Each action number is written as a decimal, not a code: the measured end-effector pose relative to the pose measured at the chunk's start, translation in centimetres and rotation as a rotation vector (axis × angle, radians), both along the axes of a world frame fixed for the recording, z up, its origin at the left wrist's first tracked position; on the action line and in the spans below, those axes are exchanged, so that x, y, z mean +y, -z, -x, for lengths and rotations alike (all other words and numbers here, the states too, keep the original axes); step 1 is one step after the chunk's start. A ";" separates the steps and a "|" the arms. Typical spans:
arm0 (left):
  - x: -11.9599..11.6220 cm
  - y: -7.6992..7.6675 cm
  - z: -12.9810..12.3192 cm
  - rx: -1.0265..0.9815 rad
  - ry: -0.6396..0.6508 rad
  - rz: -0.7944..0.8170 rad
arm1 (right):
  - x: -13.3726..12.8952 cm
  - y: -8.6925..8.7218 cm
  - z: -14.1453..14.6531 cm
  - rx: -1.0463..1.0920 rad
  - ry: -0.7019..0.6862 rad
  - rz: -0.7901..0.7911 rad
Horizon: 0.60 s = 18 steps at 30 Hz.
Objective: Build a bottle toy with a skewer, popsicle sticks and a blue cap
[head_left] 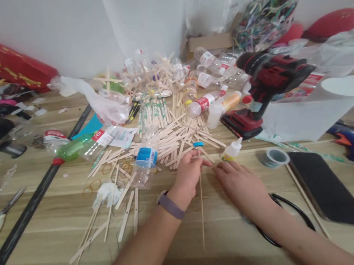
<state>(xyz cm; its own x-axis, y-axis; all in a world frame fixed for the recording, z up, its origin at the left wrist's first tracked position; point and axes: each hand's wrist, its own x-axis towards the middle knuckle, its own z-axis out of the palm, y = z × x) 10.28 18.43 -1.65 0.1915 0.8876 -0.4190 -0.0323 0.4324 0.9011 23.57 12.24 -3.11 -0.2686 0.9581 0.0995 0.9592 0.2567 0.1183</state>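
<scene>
Thin stick (201,200) stands near the centre of the frame, slanting down toward the lower middle, with a blue cap (198,144) at its upper end. That pairing appears made, though whether the cap is fixed cannot be told; the flat wooden sticks (172,144) at mid-frame still lie loose and unjoined. The person's left hand (187,175) pinches the thin stick just below the cap. The right hand (239,183), just right of it, has curled fingers; whether they grip anything is unclear. Beyond it, a small white bottle (232,149) stands on the table (169,250).
</scene>
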 end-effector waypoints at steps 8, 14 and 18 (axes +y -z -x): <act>-0.1 1.4 -0.3 0.126 0.000 -0.126 | 1.1 0.7 0.5 -0.121 -0.124 -0.011; -0.6 1.5 -0.3 0.263 0.033 -0.355 | 1.2 1.2 -0.6 -0.135 -0.141 -0.018; -2.2 0.5 0.5 0.361 0.085 -0.527 | 0.7 1.8 -1.1 -0.099 -0.123 -0.032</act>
